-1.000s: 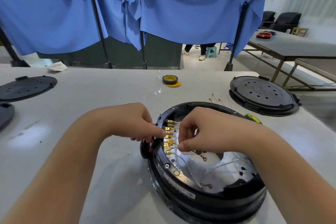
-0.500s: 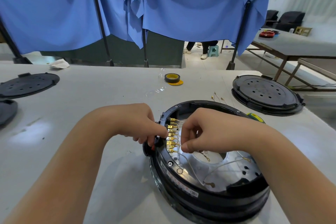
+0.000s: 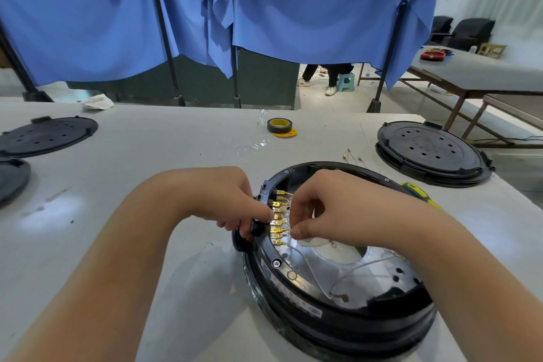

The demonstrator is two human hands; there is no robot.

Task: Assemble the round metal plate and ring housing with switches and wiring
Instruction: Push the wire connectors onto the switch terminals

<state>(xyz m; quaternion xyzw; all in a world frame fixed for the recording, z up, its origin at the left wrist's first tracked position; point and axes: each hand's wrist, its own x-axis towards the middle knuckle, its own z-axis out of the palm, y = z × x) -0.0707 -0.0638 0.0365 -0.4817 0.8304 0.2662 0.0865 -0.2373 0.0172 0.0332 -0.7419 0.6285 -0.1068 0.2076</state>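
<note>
Blue curtains (image 3: 279, 9) behind; ring housing (image 3: 338, 311) label (image 3: 293, 297) unreadable.

**Layout on the tabletop**

The ring housing (image 3: 338, 311) sits on the tabletop (image 3: 147, 161) at 5 o'clock, the metal plate (image 3: 338, 261) inside it. The terminals (image 3: 279, 220) line its 9 o'clock inner wall, between the left hand (image 3: 226, 200) outside and the right hand (image 3: 332, 209) inside. The tape roll (image 3: 279, 125) lies behind at 12 o'clock, a lid (image 3: 432, 153) at 2, another lid (image 3: 47, 135) at 10.

Both hands meet low with curled fingers, the left hand (image 3: 229, 200) gripping, the right hand (image 3: 323, 209) pinching.
</note>
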